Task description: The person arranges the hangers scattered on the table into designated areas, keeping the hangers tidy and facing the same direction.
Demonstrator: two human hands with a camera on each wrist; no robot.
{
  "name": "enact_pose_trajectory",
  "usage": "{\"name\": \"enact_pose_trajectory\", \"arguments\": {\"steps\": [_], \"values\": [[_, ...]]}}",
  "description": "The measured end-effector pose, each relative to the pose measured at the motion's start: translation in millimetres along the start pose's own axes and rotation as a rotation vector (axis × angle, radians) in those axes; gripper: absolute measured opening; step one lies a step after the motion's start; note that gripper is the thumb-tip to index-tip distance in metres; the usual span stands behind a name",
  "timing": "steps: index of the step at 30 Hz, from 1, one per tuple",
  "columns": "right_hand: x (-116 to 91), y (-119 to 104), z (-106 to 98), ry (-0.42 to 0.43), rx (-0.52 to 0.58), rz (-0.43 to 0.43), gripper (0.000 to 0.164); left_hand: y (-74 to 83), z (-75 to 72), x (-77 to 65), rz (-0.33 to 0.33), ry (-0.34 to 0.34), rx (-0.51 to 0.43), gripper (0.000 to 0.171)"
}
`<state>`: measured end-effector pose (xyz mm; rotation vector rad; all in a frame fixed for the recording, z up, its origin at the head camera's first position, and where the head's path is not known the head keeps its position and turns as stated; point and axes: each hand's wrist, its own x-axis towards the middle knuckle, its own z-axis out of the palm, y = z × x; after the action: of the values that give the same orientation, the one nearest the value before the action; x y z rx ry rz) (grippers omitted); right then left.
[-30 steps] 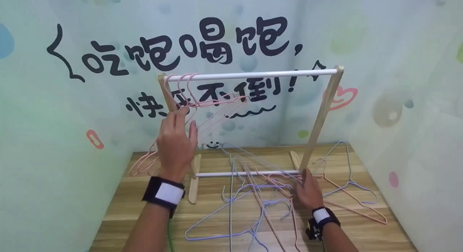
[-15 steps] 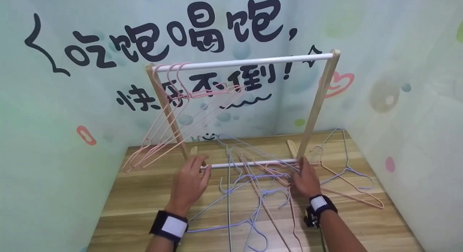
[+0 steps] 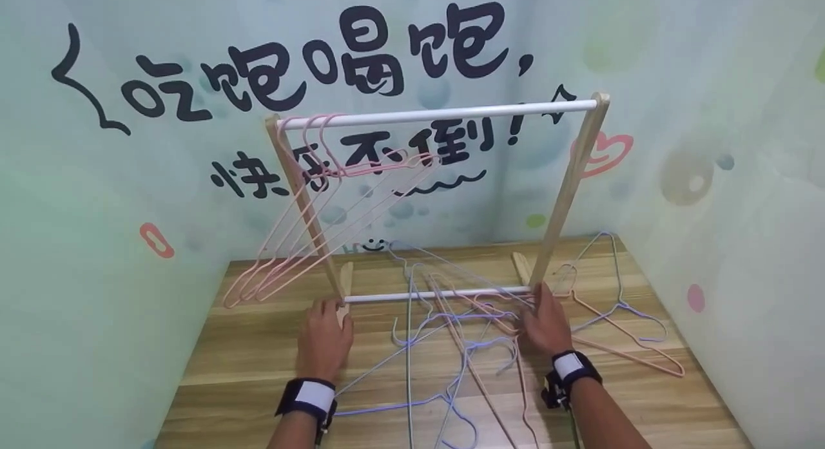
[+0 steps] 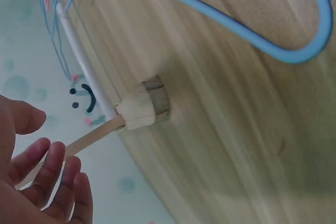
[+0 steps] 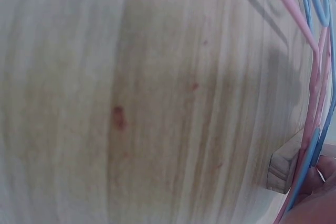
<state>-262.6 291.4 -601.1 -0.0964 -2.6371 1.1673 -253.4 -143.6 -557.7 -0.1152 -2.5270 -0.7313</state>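
Light-brown wood-grain tabletop (image 3: pixel 225 372) between pale green printed walls (image 3: pixel 97 294), bearing a clothes rack of pale wood and white rods (image 3: pixel 451 114).
Three pink wire hangers (image 3: pixel 348 172) hang at its left end; loose blue and pink wire hangers (image 3: pixel 474 344) tangle below, some cut off by the head view's lower edge. The left hand (image 3: pixel 325 339) is relaxed beside the rack's left foot (image 4: pixel 142 103); the right hand (image 3: pixel 548 320) is at the right upright's (image 3: pixel 570 191) base, fingers mostly hidden, grip impossible to tell. The tabletop's left edge lies well apart from both.

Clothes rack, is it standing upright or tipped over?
Upright: its wooden posts rise from feet on the tabletop, holding the white top rail above the white lower rail.
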Motion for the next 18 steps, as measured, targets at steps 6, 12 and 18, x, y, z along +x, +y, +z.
{"name": "enact_pose_trajectory", "arguments": {"steps": [6,12,18], "values": [[-0.2,2.1,-0.2,0.010,0.013,-0.017,0.067,-8.0,10.9,-2.2,-0.045,-0.024,-0.005,0.035],[1.8,6.8,3.1,0.033,0.008,-0.024,0.065,-13.0,15.8,-6.1,-0.064,-0.062,-0.007,0.043],[1.2,8.1,2.5,0.025,0.023,-0.020,0.069,-14.1,20.0,-13.8,-0.028,-0.056,0.028,0.042]]}}
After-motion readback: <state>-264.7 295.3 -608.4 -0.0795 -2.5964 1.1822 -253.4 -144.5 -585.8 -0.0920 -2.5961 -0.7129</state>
